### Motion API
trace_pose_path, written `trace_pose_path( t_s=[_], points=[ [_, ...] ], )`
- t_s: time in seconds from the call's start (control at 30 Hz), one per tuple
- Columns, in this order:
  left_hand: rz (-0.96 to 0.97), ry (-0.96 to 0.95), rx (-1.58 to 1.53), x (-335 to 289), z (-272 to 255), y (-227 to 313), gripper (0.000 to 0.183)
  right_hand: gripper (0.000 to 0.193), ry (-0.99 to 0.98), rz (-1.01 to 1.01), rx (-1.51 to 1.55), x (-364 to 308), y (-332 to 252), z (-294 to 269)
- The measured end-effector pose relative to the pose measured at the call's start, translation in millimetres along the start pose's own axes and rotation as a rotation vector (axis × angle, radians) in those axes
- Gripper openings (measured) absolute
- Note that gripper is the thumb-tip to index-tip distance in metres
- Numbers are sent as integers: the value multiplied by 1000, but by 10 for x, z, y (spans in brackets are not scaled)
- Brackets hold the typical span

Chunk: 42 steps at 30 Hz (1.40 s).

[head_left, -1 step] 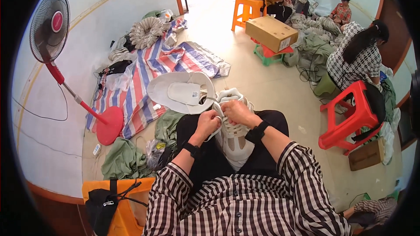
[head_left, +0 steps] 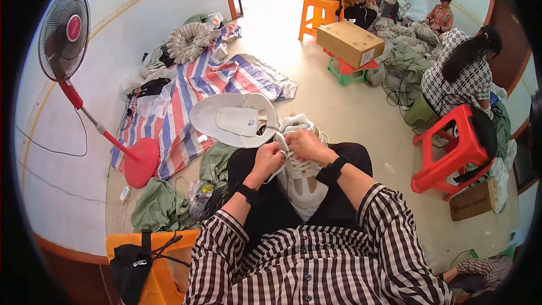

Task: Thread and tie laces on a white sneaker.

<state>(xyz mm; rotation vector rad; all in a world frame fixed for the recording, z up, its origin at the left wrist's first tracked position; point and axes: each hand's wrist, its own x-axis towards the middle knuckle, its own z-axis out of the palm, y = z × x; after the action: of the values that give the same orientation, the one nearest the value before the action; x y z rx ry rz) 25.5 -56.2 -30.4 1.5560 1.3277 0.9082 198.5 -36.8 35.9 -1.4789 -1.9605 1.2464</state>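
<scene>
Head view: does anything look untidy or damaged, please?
The striped sheet lies rumpled, with green cloth crumpled near it, which looks untidy. The shoe shows no clear damage, though the right hand hides part.

My shirt [head_left: 270, 268], in the lower middle of the frame, is striped black and pale cream, with small dark buttons [head_left: 307, 277] down the front. Its matching sleeves [head_left: 389, 209] end well short of my wrists. My left wristband [head_left: 248, 194] and right wristband [head_left: 332, 171] are black, like my trousers [head_left: 354, 159].
</scene>
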Motion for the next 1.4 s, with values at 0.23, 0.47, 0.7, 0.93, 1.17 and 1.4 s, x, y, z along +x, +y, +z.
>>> trace_pose_path(
  t_s=[0.23, 0.47, 0.7, 0.93, 1.17, 1.4],
  points=[
    [97, 142, 252, 37, -16, -28, 11, 13, -41, 36, -91, 24, -8, -19],
    [257, 229, 453, -13, 77, 87, 12, 9, -23, -27, -51, -32, -18, -37],
    [268, 189, 499, -56, 66, 105, 12, 11, -31, -115, -359, 92, 47, -16],
    [202, 330, 182, -52, -1, 193, 13, 16, 149, -359, -610, 105, 173, 59],
    [58, 138, -327, -142, -251, 279, 11, 23, 134, -295, -911, -150, 20, -227],
    [38, 71, -430, -199, -287, 232, 13, 18, 439, -205, -1020, -512, 704, -1239]
  ],
)
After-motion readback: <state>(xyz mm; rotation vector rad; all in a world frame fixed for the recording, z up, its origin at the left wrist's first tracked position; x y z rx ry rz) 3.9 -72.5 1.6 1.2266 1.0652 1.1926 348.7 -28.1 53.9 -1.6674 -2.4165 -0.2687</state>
